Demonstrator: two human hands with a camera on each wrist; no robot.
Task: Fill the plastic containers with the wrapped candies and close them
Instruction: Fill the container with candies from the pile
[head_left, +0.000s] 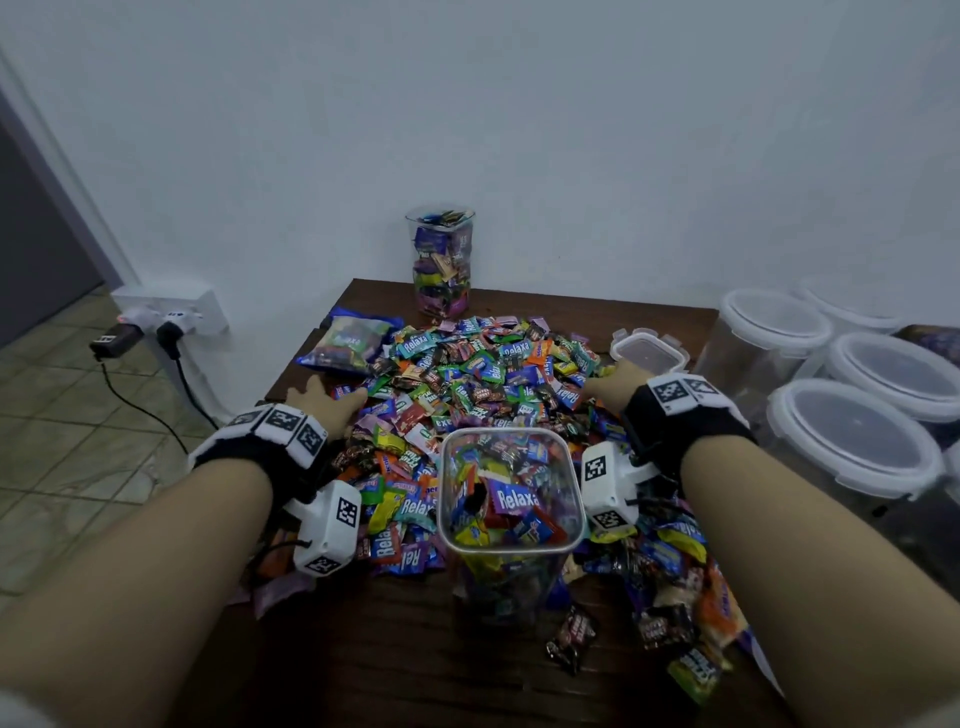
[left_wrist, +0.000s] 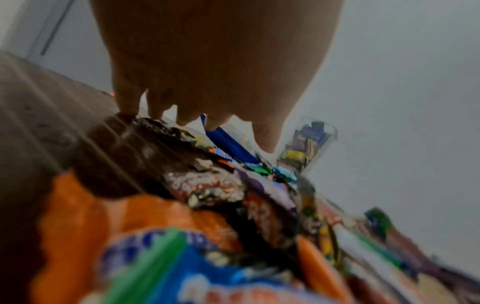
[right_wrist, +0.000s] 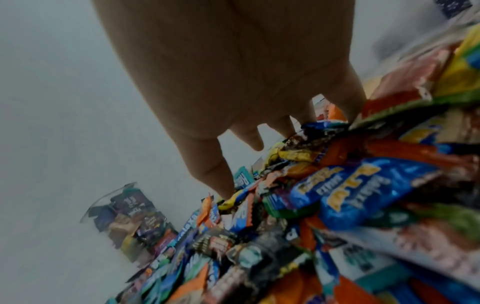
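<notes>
A big heap of wrapped candies (head_left: 483, 384) covers the dark wooden table (head_left: 395, 654). In front of it stands an open clear plastic container (head_left: 509, 493), partly filled with candies. My left hand (head_left: 327, 402) lies at the heap's left edge, fingers straight and spread, tips down on the table and wrappers (left_wrist: 187, 115). My right hand (head_left: 610, 387) lies at the heap's right edge, fingers straight, tips among the candies (right_wrist: 259, 142). Neither hand holds anything. A second container (head_left: 442, 262), full and without a lid, stands at the back by the wall.
A small lid with clips (head_left: 649, 351) lies beyond my right hand. Several lidded empty containers (head_left: 852, 441) stand at the right. A blue candy bag (head_left: 345, 345) lies at the back left. A wall socket with plugs and a cable (head_left: 166, 325) is left of the table.
</notes>
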